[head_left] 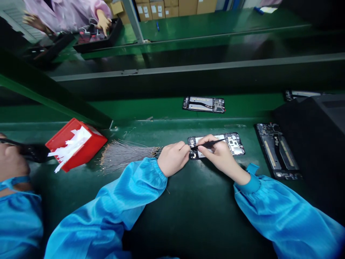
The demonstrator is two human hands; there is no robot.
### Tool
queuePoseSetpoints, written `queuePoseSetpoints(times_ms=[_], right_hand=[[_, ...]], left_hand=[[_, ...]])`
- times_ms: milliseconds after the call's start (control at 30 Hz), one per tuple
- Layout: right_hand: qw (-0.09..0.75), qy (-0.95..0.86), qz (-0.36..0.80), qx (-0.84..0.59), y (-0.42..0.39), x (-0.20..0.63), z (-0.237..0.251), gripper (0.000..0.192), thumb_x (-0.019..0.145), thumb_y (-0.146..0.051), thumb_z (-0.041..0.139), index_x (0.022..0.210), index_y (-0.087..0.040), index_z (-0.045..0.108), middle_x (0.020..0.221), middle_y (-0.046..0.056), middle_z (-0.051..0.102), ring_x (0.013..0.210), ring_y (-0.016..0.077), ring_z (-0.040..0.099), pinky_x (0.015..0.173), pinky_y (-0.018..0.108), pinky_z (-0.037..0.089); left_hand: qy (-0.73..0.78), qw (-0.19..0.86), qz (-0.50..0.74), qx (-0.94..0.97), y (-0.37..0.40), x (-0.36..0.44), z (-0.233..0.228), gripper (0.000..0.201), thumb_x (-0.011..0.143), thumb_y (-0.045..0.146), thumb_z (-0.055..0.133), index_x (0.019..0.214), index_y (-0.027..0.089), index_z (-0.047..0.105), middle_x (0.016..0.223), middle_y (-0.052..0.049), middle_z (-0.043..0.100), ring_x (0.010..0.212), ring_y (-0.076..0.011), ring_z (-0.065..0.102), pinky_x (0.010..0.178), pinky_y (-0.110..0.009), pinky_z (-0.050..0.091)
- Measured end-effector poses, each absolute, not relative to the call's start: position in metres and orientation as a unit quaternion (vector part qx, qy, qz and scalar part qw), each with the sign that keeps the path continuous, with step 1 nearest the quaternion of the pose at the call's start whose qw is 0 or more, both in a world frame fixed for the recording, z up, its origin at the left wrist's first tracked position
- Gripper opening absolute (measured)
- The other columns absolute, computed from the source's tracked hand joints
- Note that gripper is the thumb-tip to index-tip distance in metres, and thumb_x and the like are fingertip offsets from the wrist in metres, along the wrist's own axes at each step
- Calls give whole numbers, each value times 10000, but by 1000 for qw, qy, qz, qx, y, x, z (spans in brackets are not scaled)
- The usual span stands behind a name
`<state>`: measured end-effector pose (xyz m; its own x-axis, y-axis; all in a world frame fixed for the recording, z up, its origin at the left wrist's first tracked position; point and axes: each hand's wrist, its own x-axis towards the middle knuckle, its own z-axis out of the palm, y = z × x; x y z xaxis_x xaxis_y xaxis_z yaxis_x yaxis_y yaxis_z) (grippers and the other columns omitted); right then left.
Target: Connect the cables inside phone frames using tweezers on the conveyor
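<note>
An opened phone (235, 144) lies flat on the green bench, its circuit board showing at the right end. My right hand (219, 154) is closed in a pen grip on slim black tweezers (208, 144), whose tip touches down near the phone's left end. Against that same end, my left hand (174, 158) is closed with fingers pinched; what they hold is hidden. Just left of it lies a fanned bundle of thin grey wires (125, 154) with brass-coloured ends, partly behind my left hand and sleeve.
A red bin (83, 153) with white paper strips stands left. Another phone (205, 104) lies behind, and a third (279, 153) leans beside a black box (315, 133) at right. A co-worker's hand (12, 160) holds a dark object at far left. Another person works across the bench.
</note>
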<state>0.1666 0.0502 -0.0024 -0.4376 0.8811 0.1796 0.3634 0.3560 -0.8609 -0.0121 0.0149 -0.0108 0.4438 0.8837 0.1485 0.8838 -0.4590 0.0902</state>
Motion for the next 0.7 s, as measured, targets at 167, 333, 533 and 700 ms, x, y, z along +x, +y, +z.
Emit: queuePoseSetpoints(times_ms=[167, 333, 533, 700], right_hand=[[339, -752, 388, -412, 50, 166, -3, 32, 776, -186, 531, 803, -193, 546, 792, 19, 612, 778, 166, 592, 704, 296, 460], [337, -751, 390, -413, 50, 166, -4, 36, 775, -191, 531, 805, -196, 550, 797, 20, 616, 781, 169, 593, 708, 304, 462], [339, -750, 389, -413, 50, 167, -3, 34, 772, -187, 533, 801, -193, 549, 789, 19, 612, 774, 166, 591, 702, 300, 460], [338, -755, 389, -406, 49, 165, -2, 47, 764, -166, 524, 792, -200, 540, 786, 22, 599, 771, 167, 582, 699, 309, 460]], left_hand=[[-517, -6, -94, -851, 15, -12, -11, 212, 867, 244, 357, 775, 181, 536, 718, -7, 510, 633, -122, 507, 586, -238, 391], [-520, -18, -96, -849, 14, -12, -10, 213, 868, 241, 355, 775, 177, 535, 715, -10, 498, 639, -123, 501, 596, -237, 394], [-520, -3, -96, -849, 14, -11, -10, 210, 863, 244, 363, 762, 180, 534, 705, -3, 504, 629, -118, 502, 581, -231, 389], [-521, -16, -96, -848, 14, -11, -9, 211, 868, 236, 357, 768, 177, 533, 717, -9, 499, 640, -121, 505, 592, -237, 397]])
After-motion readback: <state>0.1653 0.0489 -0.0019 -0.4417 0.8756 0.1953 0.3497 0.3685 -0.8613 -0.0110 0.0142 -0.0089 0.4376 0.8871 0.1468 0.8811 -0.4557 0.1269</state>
